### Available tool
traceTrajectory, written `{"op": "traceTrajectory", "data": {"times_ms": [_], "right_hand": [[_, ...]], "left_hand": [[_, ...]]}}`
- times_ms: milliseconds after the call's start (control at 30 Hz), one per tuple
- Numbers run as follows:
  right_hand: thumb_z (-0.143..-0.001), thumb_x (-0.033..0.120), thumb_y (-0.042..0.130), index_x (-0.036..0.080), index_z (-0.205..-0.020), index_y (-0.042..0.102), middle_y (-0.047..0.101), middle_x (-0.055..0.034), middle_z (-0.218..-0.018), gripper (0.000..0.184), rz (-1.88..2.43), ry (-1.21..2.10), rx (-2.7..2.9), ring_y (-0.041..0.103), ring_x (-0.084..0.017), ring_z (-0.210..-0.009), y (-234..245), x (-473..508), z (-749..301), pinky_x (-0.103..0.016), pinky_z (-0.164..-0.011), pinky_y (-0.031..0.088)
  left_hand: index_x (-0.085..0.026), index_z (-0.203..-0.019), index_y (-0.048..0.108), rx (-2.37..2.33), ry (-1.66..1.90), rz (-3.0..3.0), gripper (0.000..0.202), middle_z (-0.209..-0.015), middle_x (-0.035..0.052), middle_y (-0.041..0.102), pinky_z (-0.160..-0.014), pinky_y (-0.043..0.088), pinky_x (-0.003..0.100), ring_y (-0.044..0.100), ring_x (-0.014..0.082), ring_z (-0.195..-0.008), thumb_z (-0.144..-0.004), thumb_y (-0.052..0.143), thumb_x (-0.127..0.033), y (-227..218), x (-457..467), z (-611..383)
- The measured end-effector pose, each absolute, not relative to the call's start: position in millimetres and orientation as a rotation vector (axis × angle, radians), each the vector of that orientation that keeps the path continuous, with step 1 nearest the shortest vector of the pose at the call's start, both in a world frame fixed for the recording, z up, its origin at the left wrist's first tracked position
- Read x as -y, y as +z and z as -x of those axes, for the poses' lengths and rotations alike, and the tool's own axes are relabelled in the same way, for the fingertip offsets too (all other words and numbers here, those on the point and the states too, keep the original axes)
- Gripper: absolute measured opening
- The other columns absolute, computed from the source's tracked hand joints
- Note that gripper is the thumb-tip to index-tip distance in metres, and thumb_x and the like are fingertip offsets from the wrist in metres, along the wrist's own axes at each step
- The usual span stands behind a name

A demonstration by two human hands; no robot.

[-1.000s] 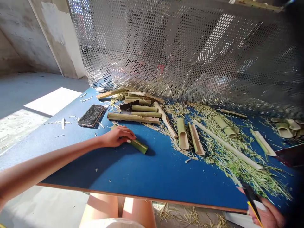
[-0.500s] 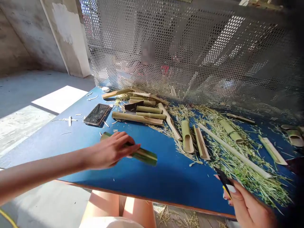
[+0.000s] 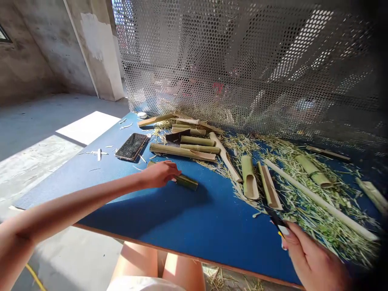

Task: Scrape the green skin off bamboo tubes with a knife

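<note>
Left hand (image 3: 160, 174) clamped, fingers curled over a short green bamboo piece (image 3: 187, 182), which lies on the blue laminate tabletop (image 3: 209, 242) with both ends showing. Right hand (image 3: 312, 258) closed on a slim black-and-yellow utility knife (image 3: 276, 222), over the table's near edge, just beside pale-green bamboo shavings (image 3: 325, 228). Split bamboo troughs (image 3: 249, 178) lie right of the left hand; black smartphone (image 3: 131, 146) lies beyond it, left.
</note>
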State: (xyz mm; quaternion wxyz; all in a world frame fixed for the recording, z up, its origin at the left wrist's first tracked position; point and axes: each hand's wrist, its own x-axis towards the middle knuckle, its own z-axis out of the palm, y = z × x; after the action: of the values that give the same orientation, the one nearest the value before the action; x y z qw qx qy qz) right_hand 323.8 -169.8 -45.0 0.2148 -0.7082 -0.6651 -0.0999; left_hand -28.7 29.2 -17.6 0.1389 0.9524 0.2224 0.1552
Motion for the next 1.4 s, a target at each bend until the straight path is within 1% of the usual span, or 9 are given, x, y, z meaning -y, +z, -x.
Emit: {"op": "traceTrajectory", "data": {"times_ms": [167,333,433,500,567,700,900,1167,1400], "right_hand": [[-0.091,0.045,0.030,0.021,-0.089,0.060,0.067,-0.0061,-0.065,0.039,1.841,-0.095,1.929,0.063,-0.020,-0.053,-25,154,-285,-0.027,-0.046,0.044],[-0.093,0.045,0.024,0.023,-0.071,0.052,0.059,-0.0023,-0.057,0.043,1.765,0.054,2.166,0.055,-0.016,-0.046,-7,133,-264,-0.025,-0.044,0.035],[-0.095,0.044,0.022,0.022,-0.064,0.045,0.054,-0.0013,-0.055,0.044,1.687,0.139,2.371,0.051,-0.015,-0.048,0,105,-244,-0.025,-0.047,0.031],[-0.095,0.043,0.024,0.021,-0.067,0.047,0.056,-0.0020,-0.061,0.043,1.653,0.170,2.493,0.053,-0.015,-0.054,1,83,-226,-0.025,-0.050,0.029],[-0.096,0.041,0.025,0.020,-0.070,0.050,0.058,-0.0025,-0.067,0.042,1.608,0.204,2.611,0.056,-0.015,-0.061,2,63,-208,-0.025,-0.052,0.028],[-0.097,0.037,0.025,0.019,-0.076,0.054,0.062,-0.0017,-0.069,0.041,1.617,0.175,2.749,0.060,-0.015,-0.065,0,38,-187,-0.025,-0.053,0.026],[-0.096,0.042,0.025,0.017,-0.079,0.059,0.067,-0.0080,-0.071,0.046,1.769,-0.182,2.832,0.064,-0.020,-0.064,0,22,-177,-0.027,-0.050,0.022],[-0.096,0.035,0.028,0.015,-0.074,0.061,0.067,-0.0084,-0.068,0.045,1.687,-0.204,2.917,0.063,-0.020,-0.061,-2,9,-172,-0.028,-0.048,0.018],[-0.093,0.032,0.029,0.015,-0.063,0.056,0.060,-0.0084,-0.054,0.044,1.520,-0.430,2.811,0.055,-0.017,-0.044,-15,16,-176,-0.030,-0.046,0.012]], "left_hand": [[-0.013,-0.098,0.068,-0.363,0.436,-2.572,0.022,-0.098,0.0114,0.067,-0.077,0.048,0.030,0.062,0.0199,-0.088,-0.080,0.055,-0.013,-28,-74,-6],[-0.021,-0.097,0.068,-0.150,0.258,-2.436,0.020,-0.100,0.0036,0.069,-0.102,0.032,0.036,0.058,0.0193,-0.105,-0.085,0.053,-0.021,-25,-59,-1],[-0.016,-0.094,0.067,-0.279,0.418,-2.438,0.024,-0.094,0.0074,0.068,-0.091,0.040,0.032,0.060,0.0178,-0.094,-0.089,0.045,-0.025,-28,-55,0],[-0.011,-0.089,0.065,-0.501,0.650,-2.517,0.029,-0.089,0.0115,0.065,-0.078,0.044,0.029,0.059,0.0180,-0.083,-0.089,0.042,-0.028,-32,-58,-3],[-0.011,-0.082,0.064,-0.636,0.731,-2.632,0.028,-0.080,0.0104,0.062,-0.073,0.044,0.029,0.056,0.0177,-0.076,-0.088,0.042,-0.028,-37,-64,-6],[-0.013,-0.074,0.060,-0.620,0.620,-2.747,0.016,-0.070,0.0048,0.060,-0.069,0.041,0.027,0.054,0.0155,-0.069,-0.081,0.046,-0.018,-42,-73,-14],[-0.014,-0.072,0.059,-0.622,0.578,-2.701,0.008,-0.065,0.0016,0.059,-0.064,0.039,0.025,0.052,0.0140,-0.064,-0.070,0.051,-0.012,-41,-74,-16],[-0.015,-0.074,0.059,-0.665,0.557,-2.704,0.010,-0.071,0.0023,0.062,-0.065,0.037,0.026,0.053,0.0142,-0.067,-0.072,0.050,-0.013,-39,-71,-16],[-0.017,-0.073,0.060,-0.784,0.494,-2.598,0.008,-0.070,0.0000,0.063,-0.069,0.034,0.029,0.054,0.0150,-0.071,-0.072,0.053,-0.017,-36,-69,-16]]}}
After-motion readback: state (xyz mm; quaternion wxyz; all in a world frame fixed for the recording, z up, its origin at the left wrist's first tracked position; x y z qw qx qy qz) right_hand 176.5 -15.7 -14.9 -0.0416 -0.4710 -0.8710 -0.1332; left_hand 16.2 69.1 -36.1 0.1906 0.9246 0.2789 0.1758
